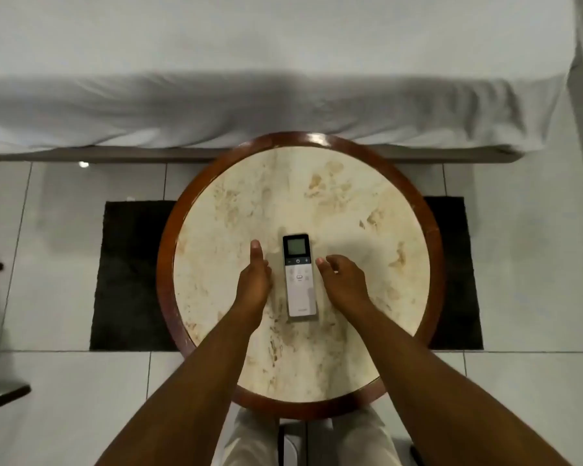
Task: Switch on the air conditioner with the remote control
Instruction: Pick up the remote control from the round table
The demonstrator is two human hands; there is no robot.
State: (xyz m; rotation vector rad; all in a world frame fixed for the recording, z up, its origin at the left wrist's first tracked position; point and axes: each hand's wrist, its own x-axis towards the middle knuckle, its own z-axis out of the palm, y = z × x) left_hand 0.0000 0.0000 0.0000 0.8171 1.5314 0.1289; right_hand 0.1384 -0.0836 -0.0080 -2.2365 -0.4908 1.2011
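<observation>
Open hands flank remote control on table.

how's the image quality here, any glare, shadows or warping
Head view: dim, soft light; wide-angle warp bows the bed edge and floor tile lines. A small glare spot shines on the tiles. Both hands, left and right, cast faint shadows on the table. The remote is fairly sharp, but its button labels are too small to read.

Both forearms reach forward, left hand and right hand loosely open.
</observation>
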